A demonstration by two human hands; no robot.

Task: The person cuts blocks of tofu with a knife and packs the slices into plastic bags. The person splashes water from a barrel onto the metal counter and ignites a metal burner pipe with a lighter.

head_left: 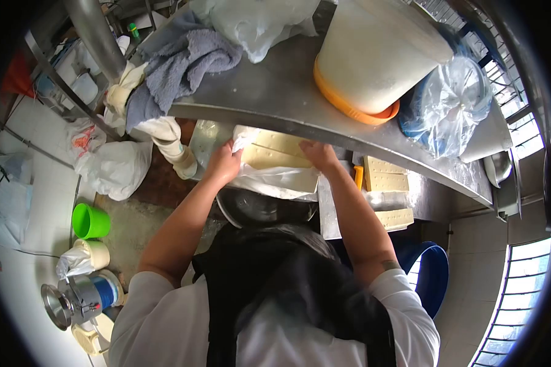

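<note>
Under the metal shelf, a pale yellow slab resembling tofu point(272, 150), marked with lines and small dimples, lies with a white cloth point(275, 181) along its near side. My left hand point(226, 162) is closed on a bunched part of this cloth at the slab's left edge. At the right end of the slab is my right hand point(318, 154), its fingers curled in; what they hold is hidden. Right of it, a yellow-handled tool point(358, 176) lies beside another dimpled slab point(386, 174), with a further block point(395, 219) nearer me.
The metal shelf point(257, 92) overhangs my hands. It carries a grey towel point(190, 64), a large whitish bucket point(379, 55) and a plastic-wrapped container point(450, 101). Below are a dark metal basin point(266, 208), a blue barrel point(434, 278) and a green bucket point(90, 221).
</note>
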